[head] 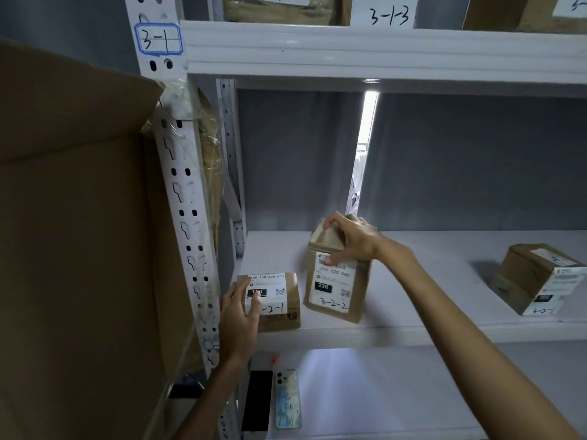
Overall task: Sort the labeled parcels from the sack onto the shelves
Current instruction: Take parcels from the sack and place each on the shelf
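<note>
Two brown labeled parcels stand on the middle white shelf (pixel 413 315). The low parcel (pixel 282 300), marked 3-2-1, lies at the shelf's left front; my left hand (pixel 239 319) rests on its left front face with fingers fairly straight. To its right stands a taller parcel (pixel 336 287) marked 3-2-2, tilted a little. My right hand (pixel 352 239) grips its top, fingers over the upper edge and thumb on the label. A third parcel (pixel 536 277) sits at the right end of the same shelf. The sack is not in view.
A large cardboard box (pixel 79 233) fills the left side beside the white slotted upright (pixel 187 198). The shelf above holds more parcels (pixel 279 9) and a tag reading 3-1-3 (pixel 386 14). Two phones (pixel 271 400) lie on the lower shelf.
</note>
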